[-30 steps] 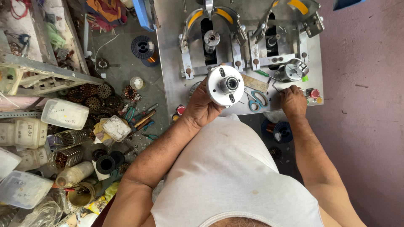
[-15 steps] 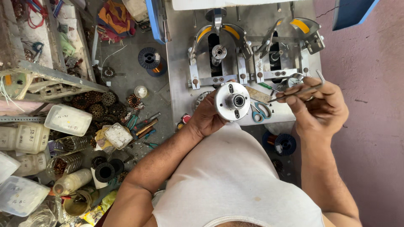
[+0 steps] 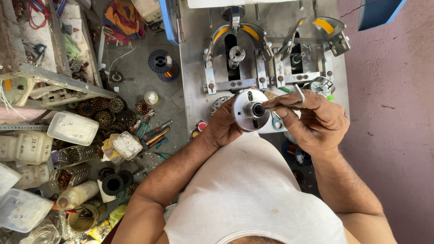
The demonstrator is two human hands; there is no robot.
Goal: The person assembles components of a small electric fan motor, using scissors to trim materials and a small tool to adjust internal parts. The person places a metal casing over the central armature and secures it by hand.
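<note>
My left hand [image 3: 221, 124] grips a round silver metal disc [image 3: 247, 110] with a dark central hub, held at chest height over the near edge of the grey metal bench [image 3: 194, 77]. My right hand [image 3: 316, 119] holds a bent metal hex key [image 3: 296, 97]; its long end points into the disc's central hub, its short end sticks up above my fingers. Both hands sit just in front of a winding fixture with yellow-tipped curved arms [image 3: 235, 45].
Blue-handled scissors [image 3: 275, 122] lie on the bench under my right hand. On the floor to the left are a wire spool [image 3: 160, 63], several dark toothed stator cores [image 3: 104, 113], plastic boxes [image 3: 72, 129], jars and loose tools. A pinkish wall [image 3: 389, 113] is on the right.
My right hand picked the hex key up from the bench's right side and brought it left to the disc's hub. The left hand keeps holding the disc.
</note>
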